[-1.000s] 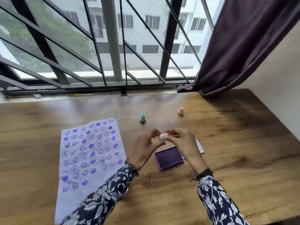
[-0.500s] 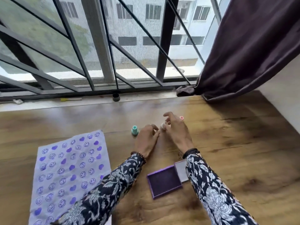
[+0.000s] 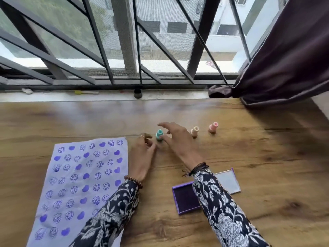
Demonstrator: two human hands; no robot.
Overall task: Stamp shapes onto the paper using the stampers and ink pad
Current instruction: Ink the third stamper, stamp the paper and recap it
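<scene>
Three small stampers stand in a row on the wooden table: a teal stamper [image 3: 159, 134], a cream stamper [image 3: 194, 131] and a pink stamper [image 3: 213, 127]. My right hand [image 3: 175, 139] hovers with fingers spread at the teal stamper, thumb and fingers on either side of it. My left hand [image 3: 142, 155] rests beside it, fingers loosely curled, holding nothing. The white paper [image 3: 78, 184], covered in purple smiley and heart prints, lies at the left. The open purple ink pad [image 3: 185, 197] sits under my right forearm, its lid [image 3: 227, 180] beside it.
A window sill with a small black cap [image 3: 137, 93] and a yellow-tipped pen [image 3: 85, 92] runs along the table's far edge. A dark curtain [image 3: 284, 56] hangs at the right. Bare wood stretches to the right of the stampers.
The cream stamper held between both hands has been set down beside the pink one. My right hand has moved left to the teal stamper. The camera has tilted downward.
</scene>
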